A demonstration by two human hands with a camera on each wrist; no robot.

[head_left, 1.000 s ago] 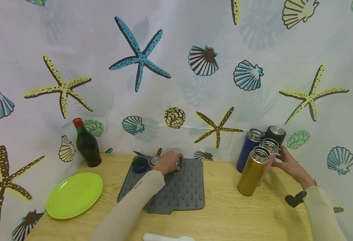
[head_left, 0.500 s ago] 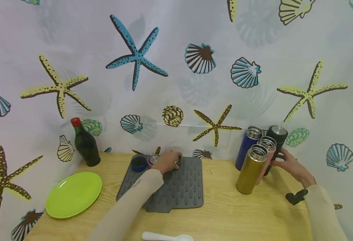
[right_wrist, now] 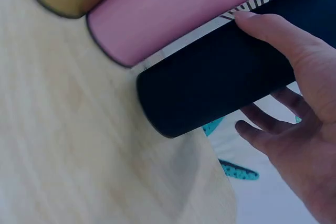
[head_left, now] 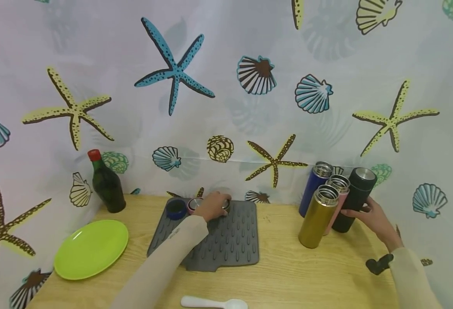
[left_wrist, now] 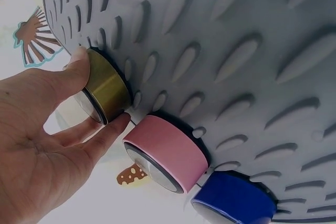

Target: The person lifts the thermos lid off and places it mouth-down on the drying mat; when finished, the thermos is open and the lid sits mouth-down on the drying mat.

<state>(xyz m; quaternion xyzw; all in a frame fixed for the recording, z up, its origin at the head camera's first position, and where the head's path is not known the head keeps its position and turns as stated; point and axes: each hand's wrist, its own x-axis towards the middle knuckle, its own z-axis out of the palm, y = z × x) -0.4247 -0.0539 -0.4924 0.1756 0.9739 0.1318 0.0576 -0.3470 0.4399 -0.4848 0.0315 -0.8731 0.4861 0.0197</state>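
My left hand (head_left: 212,207) holds a gold bottle lid (left_wrist: 108,87) between thumb and fingers, at the back of a dark grey drying mat (head_left: 234,240). A pink lid (left_wrist: 167,148) and a blue lid (left_wrist: 235,196) sit beside it in a row. On the right, my right hand (head_left: 375,221) grips a black thermos (right_wrist: 210,77) with a steel-topped lid on it. Left of that stand a pink thermos (head_left: 339,185), a gold thermos (head_left: 318,219) and a blue thermos (head_left: 313,189), all with bare steel necks.
A lime-green plate (head_left: 91,249) lies on the wooden table (head_left: 288,274) at the left. Behind it stands a dark bottle with a red cap (head_left: 108,184). A white spoon (head_left: 212,302) lies at the front edge. A shell-patterned curtain (head_left: 226,107) closes off the back.
My right hand has brought the black thermos rightward and toward me, out from behind the pink one. The left hand has stayed on the gold lid; the head view has shifted slightly.
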